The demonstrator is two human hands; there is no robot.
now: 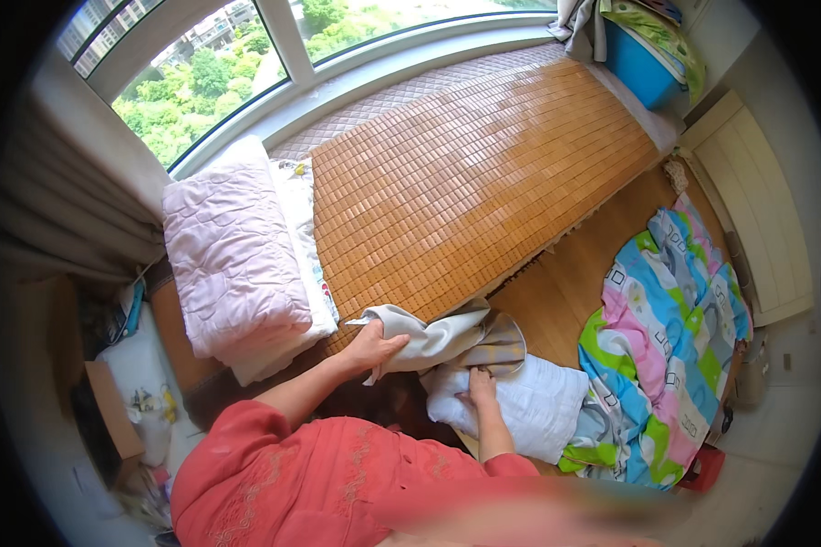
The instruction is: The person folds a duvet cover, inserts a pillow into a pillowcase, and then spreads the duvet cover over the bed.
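Note:
My left hand (378, 347) grips the edge of a beige-grey cloth (427, 338), which looks like a pillowcase with a checked part (503, 345) at its right end. A folded white quilted pad or pillow (537, 403) lies below and right of that cloth. On its upper left part rests my right hand (480, 388), close to the checked part; its fingertips are partly hidden in the folds. Behind the cloth, a brown tile mat (465, 178) covers a long bed by the window.
Folded pink quilts (236, 253) are stacked at the mat's left end. A multicoloured duvet cover (663, 349) lies heaped at the right. A blue storage bin (640, 65) stands at the far right corner, a cream panel (752, 212) below it. An open cardboard box (113, 410) is at lower left.

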